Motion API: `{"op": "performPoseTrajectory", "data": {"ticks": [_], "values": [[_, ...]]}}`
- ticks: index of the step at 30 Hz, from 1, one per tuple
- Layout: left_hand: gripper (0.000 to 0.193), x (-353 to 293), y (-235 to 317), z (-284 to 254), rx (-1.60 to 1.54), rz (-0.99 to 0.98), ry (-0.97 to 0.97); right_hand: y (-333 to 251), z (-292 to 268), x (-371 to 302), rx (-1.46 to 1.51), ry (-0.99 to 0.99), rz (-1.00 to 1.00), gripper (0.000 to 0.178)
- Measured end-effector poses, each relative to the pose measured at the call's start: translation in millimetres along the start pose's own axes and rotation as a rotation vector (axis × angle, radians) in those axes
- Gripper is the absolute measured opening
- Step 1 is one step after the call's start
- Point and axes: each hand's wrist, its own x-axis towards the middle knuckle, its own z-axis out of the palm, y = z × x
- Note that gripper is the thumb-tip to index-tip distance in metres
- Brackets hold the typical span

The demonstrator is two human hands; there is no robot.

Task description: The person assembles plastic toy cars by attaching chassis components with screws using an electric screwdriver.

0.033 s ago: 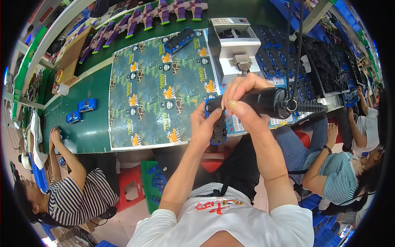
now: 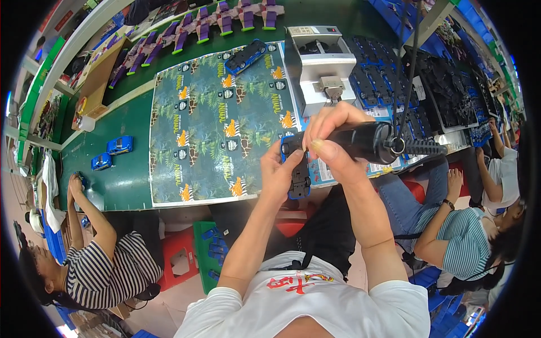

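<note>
My left hand (image 2: 275, 172) grips a toy car (image 2: 300, 181) at the table's near edge. The car's black underside faces up, with blue body showing along its rim. In my right hand (image 2: 341, 162) is a black electric screwdriver (image 2: 363, 142), held nearly level, its fingers wrapped round the front end. The tip meets the car area by my left thumb, but my right fingers hide the bit. Just beyond my hands stands a grey-white screw feeder (image 2: 329, 73). Another upturned blue toy car (image 2: 246, 56) lies on the far part of the printed sheet (image 2: 211, 146).
Two blue cars (image 2: 119, 145) sit on the green table (image 2: 127, 183) at left. Rows of upturned cars (image 2: 377, 79) fill the right side. Cables (image 2: 410, 73) hang beside the feeder. A green crate (image 2: 204, 253) holds blue parts below. People sit on both sides.
</note>
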Motion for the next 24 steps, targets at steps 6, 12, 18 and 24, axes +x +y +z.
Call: {"op": "performPoseTrajectory", "data": {"ticks": [6, 12, 18, 24], "values": [[0.022, -3.0, 2.3, -1.0, 0.002, -0.013, 0.003, -2.7, 1.3, -1.6, -0.02, 0.004, -0.033, 0.027], [0.021, 5.8, 9.9, -9.1, -0.254, -0.14, 0.074, -17.3, -7.6, -2.2, 0.156, 0.059, -0.167, 0.018], [0.031, 21.2, 17.5, -41.7, -0.687, -0.228, 0.021, -31.1, -47.6, 12.3, 0.191, 0.095, -0.294, 0.019], [0.053, 15.0, 17.7, -33.8, -0.473, -0.201, -0.066, -25.3, -60.2, 14.0, 0.078, 0.2, -0.224, 0.017]]}}
